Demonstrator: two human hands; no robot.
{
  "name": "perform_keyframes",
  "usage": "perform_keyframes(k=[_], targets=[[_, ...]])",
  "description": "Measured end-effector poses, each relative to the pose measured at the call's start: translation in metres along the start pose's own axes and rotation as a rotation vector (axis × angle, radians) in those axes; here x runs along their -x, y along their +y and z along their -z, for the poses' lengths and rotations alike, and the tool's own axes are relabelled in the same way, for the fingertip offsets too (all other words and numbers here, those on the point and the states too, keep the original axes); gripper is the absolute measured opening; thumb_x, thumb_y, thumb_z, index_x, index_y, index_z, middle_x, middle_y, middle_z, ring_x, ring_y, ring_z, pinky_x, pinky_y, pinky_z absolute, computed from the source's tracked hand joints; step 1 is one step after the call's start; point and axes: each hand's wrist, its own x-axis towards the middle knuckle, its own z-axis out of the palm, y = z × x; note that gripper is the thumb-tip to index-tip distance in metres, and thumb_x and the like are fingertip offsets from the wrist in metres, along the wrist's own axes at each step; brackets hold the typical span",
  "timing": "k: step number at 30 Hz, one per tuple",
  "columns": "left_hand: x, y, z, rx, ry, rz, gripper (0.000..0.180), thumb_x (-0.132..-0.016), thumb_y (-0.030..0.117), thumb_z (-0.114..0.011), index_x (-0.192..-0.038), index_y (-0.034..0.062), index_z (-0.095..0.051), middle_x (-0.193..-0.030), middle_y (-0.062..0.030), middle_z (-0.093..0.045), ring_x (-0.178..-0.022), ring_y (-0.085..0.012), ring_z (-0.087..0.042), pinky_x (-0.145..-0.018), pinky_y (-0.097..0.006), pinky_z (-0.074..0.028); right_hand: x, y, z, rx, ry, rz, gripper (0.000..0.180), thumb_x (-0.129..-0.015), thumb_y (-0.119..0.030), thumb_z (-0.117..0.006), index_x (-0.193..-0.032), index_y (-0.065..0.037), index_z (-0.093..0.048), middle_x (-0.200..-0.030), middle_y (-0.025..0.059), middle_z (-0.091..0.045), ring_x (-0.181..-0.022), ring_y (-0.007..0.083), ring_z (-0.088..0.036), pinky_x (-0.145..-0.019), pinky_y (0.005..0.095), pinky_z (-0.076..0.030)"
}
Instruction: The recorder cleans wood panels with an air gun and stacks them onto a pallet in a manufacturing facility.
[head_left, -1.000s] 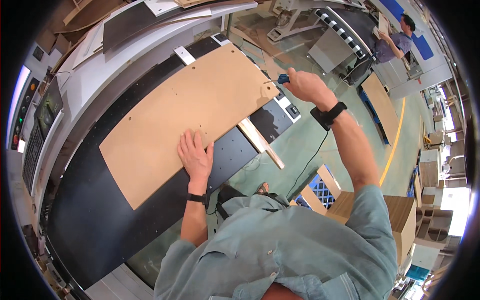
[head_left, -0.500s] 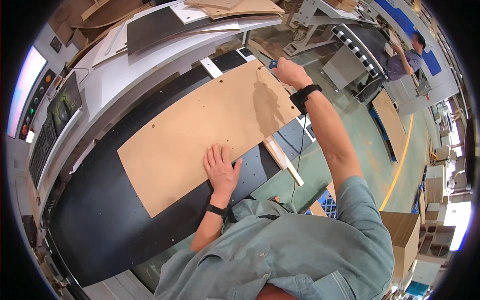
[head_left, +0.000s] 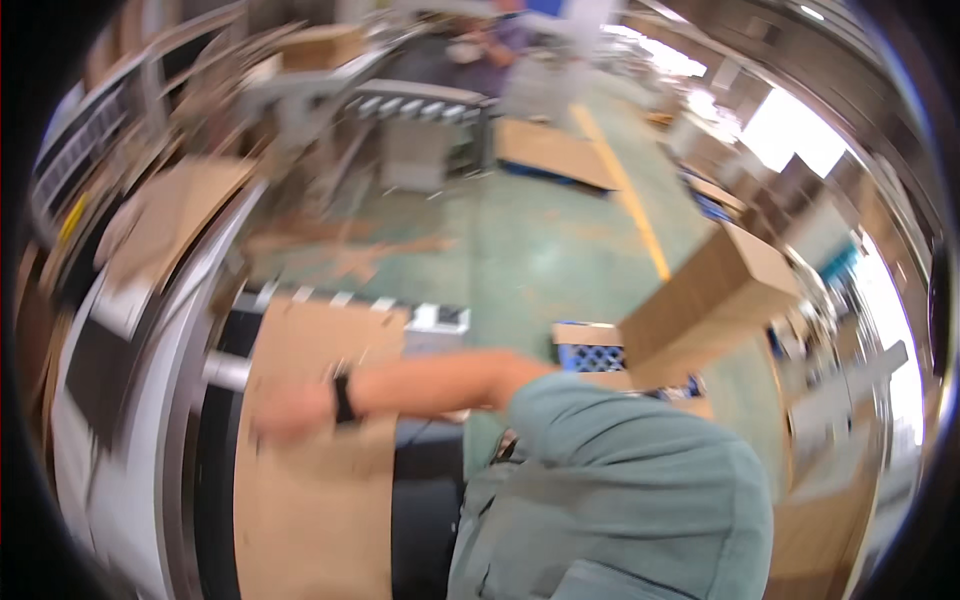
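Note:
A tan wooden panel (head_left: 315, 500) lies lengthwise on the black worktable (head_left: 425, 510), on the left of the view. My right arm reaches left across it, with a black band on the wrist. My right hand (head_left: 290, 408) is over the panel's left part, so smeared by motion that its fingers do not show. Whether it holds anything, or touches the panel, cannot be made out. My left hand is out of view.
Stacked boards (head_left: 175, 215) sit on a pale bench to the left. A tall brown box (head_left: 690, 305) stands right of the table beside a blue pallet (head_left: 590, 358). Farther off, another person (head_left: 500, 45) stands near a machine, and a panel (head_left: 550, 152) lies on a pallet.
My view has swung right and blurred. My right hand has left the panel's far corner, where it held a blue tool, and is now over the panel. My left hand has gone out of view.

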Motion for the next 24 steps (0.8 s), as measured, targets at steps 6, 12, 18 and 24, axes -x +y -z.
perform_keyframes(k=[6, 12, 18, 24], targets=[[-0.048, 0.05, 0.127, -0.277, 0.283, 0.566, 0.033, -0.098, 0.023, -0.062, -0.113, -0.0071, -0.062, -0.119, -0.0284, -0.06, -0.107, -0.0374, -0.058, -0.092, -0.046, -0.047, -0.001, -0.155, -0.062, 0.065, -0.408, 0.245, 0.038, -0.1, -0.03, -0.054, -0.12, 0.001, -0.063, -0.111, 0.0246, -0.068, -0.101, 0.0396, -0.065, -0.087, 0.0475, -0.05], [-0.055, 0.027, 0.117, -0.055, 0.269, 0.624, 0.03, -0.098, 0.02, -0.06, -0.112, -0.0069, -0.062, -0.115, -0.0269, -0.062, -0.103, -0.0363, -0.059, -0.092, -0.044, -0.047, -0.012, -0.098, -0.11, 0.047, 0.342, 0.508, 0.033, -0.101, -0.027, -0.051, -0.109, 0.002, -0.065, -0.095, 0.0213, -0.07, -0.084, 0.0409, -0.067, -0.074, 0.053, -0.052], [-0.038, 0.02, 0.102, 0.015, 0.298, 0.666, 0.029, -0.097, 0.019, -0.06, -0.111, -0.0068, -0.063, -0.114, -0.0261, -0.063, -0.102, -0.0356, -0.06, -0.092, -0.044, -0.048, -0.006, 0.005, 0.063, 0.368, 0.644, -0.517, 0.017, -0.091, -0.015, -0.052, -0.085, 0.0, -0.058, -0.071, 0.0214, -0.066, -0.061, 0.039, -0.065, -0.055, 0.0484, -0.052], [-0.033, 0.004, 0.099, 0.009, 0.363, 0.65, 0.029, -0.097, 0.018, -0.06, -0.112, -0.0066, -0.063, -0.115, -0.0256, -0.063, -0.102, -0.0349, -0.059, -0.093, -0.044, -0.047, 0.101, 0.056, 0.159, 0.715, 0.587, -0.714, 0.025, -0.091, -0.022, -0.055, -0.096, 0.003, -0.056, -0.076, 0.0208, -0.069, -0.07, 0.0384, -0.069, -0.061, 0.0492, -0.054]])
